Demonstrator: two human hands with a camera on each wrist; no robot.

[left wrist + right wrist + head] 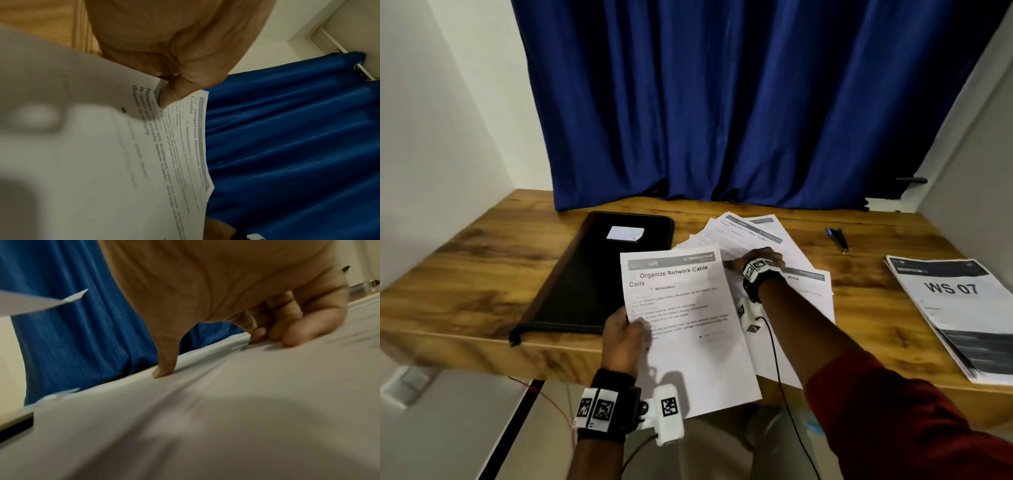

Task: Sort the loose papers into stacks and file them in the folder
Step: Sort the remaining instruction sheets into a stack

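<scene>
Wooden desk (pixel 482 246) against a blue curtain (pixel 722 102), white walls (pixel 431 120) on either side, dim indoor light.

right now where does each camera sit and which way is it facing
Head: worn on the head, looking forward and down at the wooden desk, black folder and blue curtain; both forearms and hands show.
Left wrist: looks along the left hand, whose thumb pinches the "Organize Network Cable Coils" sheet; curtain behind.
Right wrist: low over the loose papers, looking along the right hand, fingertips pressing them.
Shared: all three show the curtain; head and left wrist share the held sheet.
</scene>
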